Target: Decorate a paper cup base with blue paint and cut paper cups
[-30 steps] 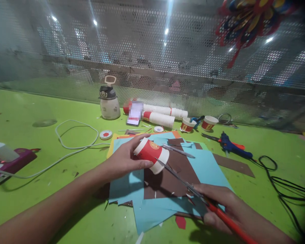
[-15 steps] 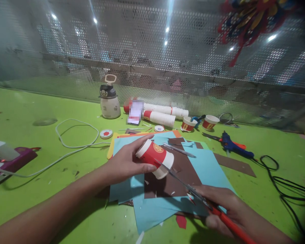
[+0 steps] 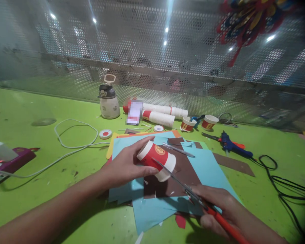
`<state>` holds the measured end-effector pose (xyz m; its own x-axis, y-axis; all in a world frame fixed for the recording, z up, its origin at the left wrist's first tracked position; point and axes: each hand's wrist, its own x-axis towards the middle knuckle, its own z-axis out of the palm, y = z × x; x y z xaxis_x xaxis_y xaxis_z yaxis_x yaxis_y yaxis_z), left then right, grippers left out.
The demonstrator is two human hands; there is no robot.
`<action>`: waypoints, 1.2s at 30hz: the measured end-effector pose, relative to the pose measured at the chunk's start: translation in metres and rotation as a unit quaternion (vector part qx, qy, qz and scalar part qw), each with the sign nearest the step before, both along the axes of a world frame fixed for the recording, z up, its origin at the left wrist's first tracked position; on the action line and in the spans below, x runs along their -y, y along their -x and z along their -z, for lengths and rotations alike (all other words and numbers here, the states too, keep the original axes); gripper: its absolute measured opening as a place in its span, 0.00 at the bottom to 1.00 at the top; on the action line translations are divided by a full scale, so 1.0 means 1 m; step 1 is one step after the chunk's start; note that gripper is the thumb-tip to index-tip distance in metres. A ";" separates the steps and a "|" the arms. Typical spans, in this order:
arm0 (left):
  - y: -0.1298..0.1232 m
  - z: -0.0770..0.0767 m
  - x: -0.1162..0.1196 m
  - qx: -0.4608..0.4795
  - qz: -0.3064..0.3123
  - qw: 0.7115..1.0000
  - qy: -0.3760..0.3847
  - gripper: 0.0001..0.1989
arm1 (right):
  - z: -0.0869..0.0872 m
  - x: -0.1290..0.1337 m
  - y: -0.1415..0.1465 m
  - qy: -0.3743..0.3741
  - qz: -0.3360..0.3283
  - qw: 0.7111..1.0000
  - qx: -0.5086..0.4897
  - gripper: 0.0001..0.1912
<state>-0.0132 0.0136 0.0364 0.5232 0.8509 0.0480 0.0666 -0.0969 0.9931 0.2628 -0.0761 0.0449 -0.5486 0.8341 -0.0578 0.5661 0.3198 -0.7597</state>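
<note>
A red and white paper cup point(image 3: 160, 153) with a round gold print lies tilted on its side in my left hand point(image 3: 132, 161), whose fingers and thumb wrap round it. My right hand point(image 3: 216, 203) grips red-handled scissors point(image 3: 190, 194) at the lower right. Their blades point up and left, with the tip over the red side of the cup; whether it cuts into the wall I cannot tell. Below the cup are brown paper point(image 3: 183, 186) and light blue sheets point(image 3: 152, 215). A silver pen point(image 3: 179, 150) lies just beyond the cup.
Behind stand a drink bottle point(image 3: 109, 103), a phone point(image 3: 135, 112), stacked paper cups point(image 3: 160, 118) and two cut cups, one of them point(image 3: 209, 122) at right. A blue glue gun point(image 3: 234, 145) trails a black cord. A purple power strip point(image 3: 12, 162) with white cable sits left.
The cup has turned slightly and shifted a little to the right in my left hand. My right hand and the scissors have moved slightly left.
</note>
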 end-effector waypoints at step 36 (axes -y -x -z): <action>-0.006 0.006 0.002 0.000 0.007 0.999 0.039 0.47 | 0.007 -0.001 -0.001 0.006 -0.002 1.000 -0.017 0.29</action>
<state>-0.0074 0.0117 0.0306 0.5343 0.8451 -0.0180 0.0655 -0.0201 0.9976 0.2636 -0.0750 0.0381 -0.5545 0.8307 -0.0499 0.5391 0.3129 -0.7819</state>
